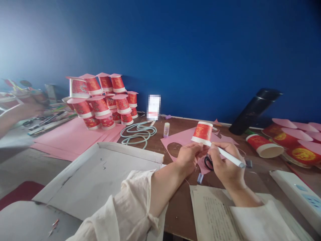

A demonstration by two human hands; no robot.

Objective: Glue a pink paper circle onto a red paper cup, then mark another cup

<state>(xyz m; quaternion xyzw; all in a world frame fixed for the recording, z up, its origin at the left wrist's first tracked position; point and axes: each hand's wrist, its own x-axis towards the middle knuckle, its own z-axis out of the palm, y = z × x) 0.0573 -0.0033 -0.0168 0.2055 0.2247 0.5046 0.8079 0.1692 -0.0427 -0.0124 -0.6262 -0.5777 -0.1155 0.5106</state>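
Observation:
My left hand grips a red paper cup by its white rim; the cup is upside down, raised above the table. In my right hand is a white marker pen, its front end close to the cup's rim. Whether the tip touches the cup, I cannot tell. Below my hands lie cut pink paper with a round hole and black-handled scissors, partly hidden. A glue stick stands to the left, and a small purple cap lies nearer me.
Stacked red cups with pink paper stand back left beside pink sheets and a coiled cable. On the right are a tilted black flask, a lying cup and a power strip. Another person's hand shows far left.

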